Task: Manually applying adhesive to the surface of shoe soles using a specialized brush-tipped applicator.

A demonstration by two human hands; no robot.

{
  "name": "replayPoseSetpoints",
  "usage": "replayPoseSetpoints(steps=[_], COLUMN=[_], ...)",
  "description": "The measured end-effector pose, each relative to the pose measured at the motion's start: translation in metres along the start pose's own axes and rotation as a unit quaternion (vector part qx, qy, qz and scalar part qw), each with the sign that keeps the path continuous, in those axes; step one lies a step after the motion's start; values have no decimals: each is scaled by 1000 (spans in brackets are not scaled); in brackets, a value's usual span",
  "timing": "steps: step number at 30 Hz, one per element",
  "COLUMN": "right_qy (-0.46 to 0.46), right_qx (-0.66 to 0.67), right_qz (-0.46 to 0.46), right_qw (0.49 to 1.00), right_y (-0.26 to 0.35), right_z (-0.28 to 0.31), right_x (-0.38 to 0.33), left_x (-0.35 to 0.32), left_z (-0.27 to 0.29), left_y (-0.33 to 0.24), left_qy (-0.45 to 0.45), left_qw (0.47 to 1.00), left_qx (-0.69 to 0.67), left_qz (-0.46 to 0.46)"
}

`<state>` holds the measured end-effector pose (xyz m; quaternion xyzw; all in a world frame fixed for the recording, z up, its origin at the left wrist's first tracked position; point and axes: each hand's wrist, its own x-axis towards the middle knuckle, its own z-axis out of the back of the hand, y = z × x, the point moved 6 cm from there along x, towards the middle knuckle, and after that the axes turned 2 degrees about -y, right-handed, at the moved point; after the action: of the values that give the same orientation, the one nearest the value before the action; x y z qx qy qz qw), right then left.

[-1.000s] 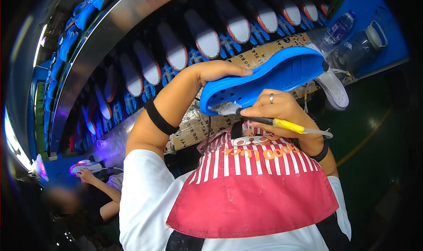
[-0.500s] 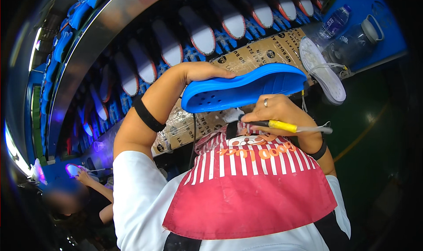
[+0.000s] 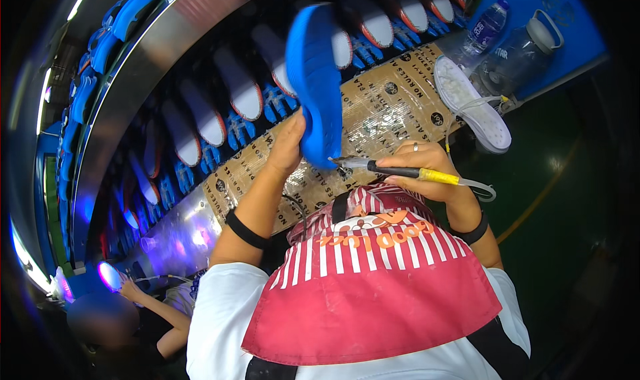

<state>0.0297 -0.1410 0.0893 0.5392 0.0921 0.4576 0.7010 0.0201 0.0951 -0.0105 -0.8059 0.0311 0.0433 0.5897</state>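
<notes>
My left hand (image 3: 288,147) is closed on the lower side of a blue clog-shaped shoe sole (image 3: 315,90). The sole stands nearly upright, its upper end over the row of shoes behind. In my right hand (image 3: 430,161) is a brush (image 3: 438,177) with a black and yellow handle and a clear tube trailing from its back end. The tip of the brush meets the sole's lower end, near the edge. Most of the sole's hollow inside is turned from view.
Printed cardboard under clear film (image 3: 373,90) covers the ledge before me. On its right lie a white sole (image 3: 487,123), a purple-labelled bottle (image 3: 485,30) and a clear jug (image 3: 523,53). Shoes with white soles (image 3: 240,93) line the machine behind. Another person's hand (image 3: 130,288) works at lower left.
The blue sole has swung from lying across to nearly upright, and my left hand has moved from its upper edge to its lower side. The brush tip has come up to the sole.
</notes>
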Motion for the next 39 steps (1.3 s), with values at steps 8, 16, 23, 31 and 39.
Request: replayPoseSetpoints(steps=[8, 16, 23, 31, 39], right_qy=[-103, -195, -244, -327, -312], right_qx=[44, 135, 79, -264, -88], right_qz=[11, -199, -130, 22, 83], right_qw=[994, 951, 958, 907, 942], right_y=[-8, -25, 14, 27, 32], right_z=[6, 7, 18, 33, 21], right_x=[-7, -11, 37, 67, 74], left_x=[-29, -46, -38, -28, -22], left_z=[2, -47, -69, -101, -90], left_y=[41, 62, 41, 21, 15], left_qy=[-100, 51, 94, 121, 45], left_qw=[923, 793, 826, 851, 871], left_qx=[-364, -583, -535, -485, -475], left_qz=[78, 170, 149, 164, 116])
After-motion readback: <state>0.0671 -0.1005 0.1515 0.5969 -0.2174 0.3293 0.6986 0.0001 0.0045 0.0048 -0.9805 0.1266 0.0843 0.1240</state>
